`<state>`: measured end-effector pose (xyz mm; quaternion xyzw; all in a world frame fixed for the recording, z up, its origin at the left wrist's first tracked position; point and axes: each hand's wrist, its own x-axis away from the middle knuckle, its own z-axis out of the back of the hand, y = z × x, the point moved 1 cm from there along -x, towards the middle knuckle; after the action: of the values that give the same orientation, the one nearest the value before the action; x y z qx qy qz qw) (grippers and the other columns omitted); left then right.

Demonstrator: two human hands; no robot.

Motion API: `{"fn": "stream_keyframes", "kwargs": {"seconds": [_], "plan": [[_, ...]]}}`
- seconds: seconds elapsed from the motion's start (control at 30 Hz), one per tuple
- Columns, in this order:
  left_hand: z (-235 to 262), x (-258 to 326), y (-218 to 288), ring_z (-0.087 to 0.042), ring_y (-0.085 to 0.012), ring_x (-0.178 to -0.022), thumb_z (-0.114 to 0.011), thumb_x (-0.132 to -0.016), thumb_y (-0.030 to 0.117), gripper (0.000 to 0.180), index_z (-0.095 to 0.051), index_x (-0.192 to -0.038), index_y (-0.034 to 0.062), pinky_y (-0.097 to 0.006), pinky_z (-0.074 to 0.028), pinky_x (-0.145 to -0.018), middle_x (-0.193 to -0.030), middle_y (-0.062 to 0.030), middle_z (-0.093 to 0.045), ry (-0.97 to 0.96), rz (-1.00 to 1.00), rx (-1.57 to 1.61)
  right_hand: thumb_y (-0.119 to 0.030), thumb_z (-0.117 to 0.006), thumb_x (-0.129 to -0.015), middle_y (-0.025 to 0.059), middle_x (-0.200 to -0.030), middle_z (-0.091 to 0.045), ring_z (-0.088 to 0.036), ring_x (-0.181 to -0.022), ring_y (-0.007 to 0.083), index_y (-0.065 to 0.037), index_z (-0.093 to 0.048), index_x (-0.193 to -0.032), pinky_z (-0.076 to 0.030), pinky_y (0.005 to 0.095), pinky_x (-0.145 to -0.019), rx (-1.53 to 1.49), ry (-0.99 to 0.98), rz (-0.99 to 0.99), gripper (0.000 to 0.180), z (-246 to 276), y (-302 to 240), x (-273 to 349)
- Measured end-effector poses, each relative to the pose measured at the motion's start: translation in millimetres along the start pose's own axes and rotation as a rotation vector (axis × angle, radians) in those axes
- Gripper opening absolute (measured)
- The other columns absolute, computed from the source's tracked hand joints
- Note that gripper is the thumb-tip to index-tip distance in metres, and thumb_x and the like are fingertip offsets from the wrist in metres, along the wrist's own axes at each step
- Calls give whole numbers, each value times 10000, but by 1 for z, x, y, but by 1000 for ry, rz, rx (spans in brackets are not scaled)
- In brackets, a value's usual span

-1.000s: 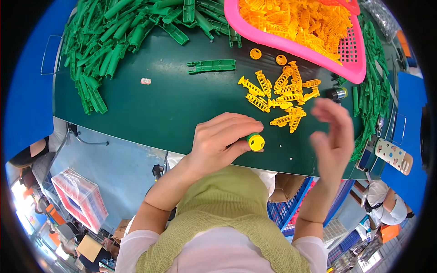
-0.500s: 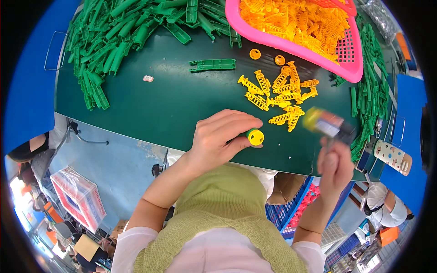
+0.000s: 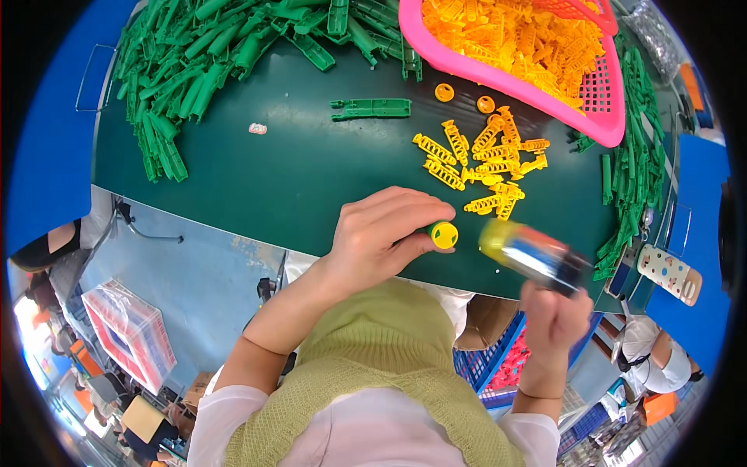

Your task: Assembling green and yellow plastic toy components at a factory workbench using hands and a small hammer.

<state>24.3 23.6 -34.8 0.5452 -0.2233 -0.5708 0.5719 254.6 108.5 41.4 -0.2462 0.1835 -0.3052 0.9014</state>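
Head view: left hand (image 3: 381,237) fingers pinch a small yellow cap (image 3: 444,234) on the tabletop (image 3: 296,179); right hand (image 3: 556,319) fingers clasp a blurred handheld tool (image 3: 533,255); cap likely light, rigid, best held by its rim

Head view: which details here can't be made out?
- Tool in the right hand: motion-blurred, its kind unclear.
- Yellow round part: partly covered by the left hand; its full shape is hidden.
- Pink basket: cut off by the top edge.
- Green parts pile: also cut off by the top edge.
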Motion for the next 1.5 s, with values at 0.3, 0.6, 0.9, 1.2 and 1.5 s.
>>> {"fn": "stream_keyframes", "kwargs": {"seconds": [0.3,0.6,0.9,1.2,1.5], "plan": [[-3,-1,2,-680,-263,-836,-815,-634,37,345,-694,-956,17,-326,-542,-714,-923,-87,-710,35,-32,-15,-150,-536,-987,-7,-742,-574,-491,-634,34,-4,-598,-1233,-392,188,-559,97,317,-473,293,5,89,-5],[-31,-1,25,-649,-222,-773,-809,-638,205,403,-678,-983,44,-322,-483,-627,-864,-51,-666,-84,-210,-112,-155,-693,-858,107,-916,-614,-569,-859,229,-20,-651,-1045,-458,327,-753,-87,60,121,234,-17,2,-25],[39,-26,2,-629,-290,-903,-831,-622,176,403,-681,-982,74,-397,-495,-787,-954,-74,-671,50,-99,-505,-37,-760,-702,61,-700,-519,-517,-610,178,4,-647,-980,-397,294,-514,157,-526,-418,303,44,10,29],[75,-29,-23,-590,-254,-955,-727,-760,81,213,-660,-963,72,-362,-438,-828,-1009,-42,-654,59,-16,-831,-37,-717,-755,85,-831,-589,-570,-730,223,-13,-645,-1030,-437,332,-600,88,-245,-209,285,8,11,-11],[81,21,1,-601,-261,-880,-781,-682,1,306,-549,-869,69,-352,-446,-756,-929,-69,-653,140,162,-414,-23,-732,-740,69,-967,-572,-533,-864,255,-57,-666,-969,-421,347,-754,202,40,75,241,-46,20,-49]]}}
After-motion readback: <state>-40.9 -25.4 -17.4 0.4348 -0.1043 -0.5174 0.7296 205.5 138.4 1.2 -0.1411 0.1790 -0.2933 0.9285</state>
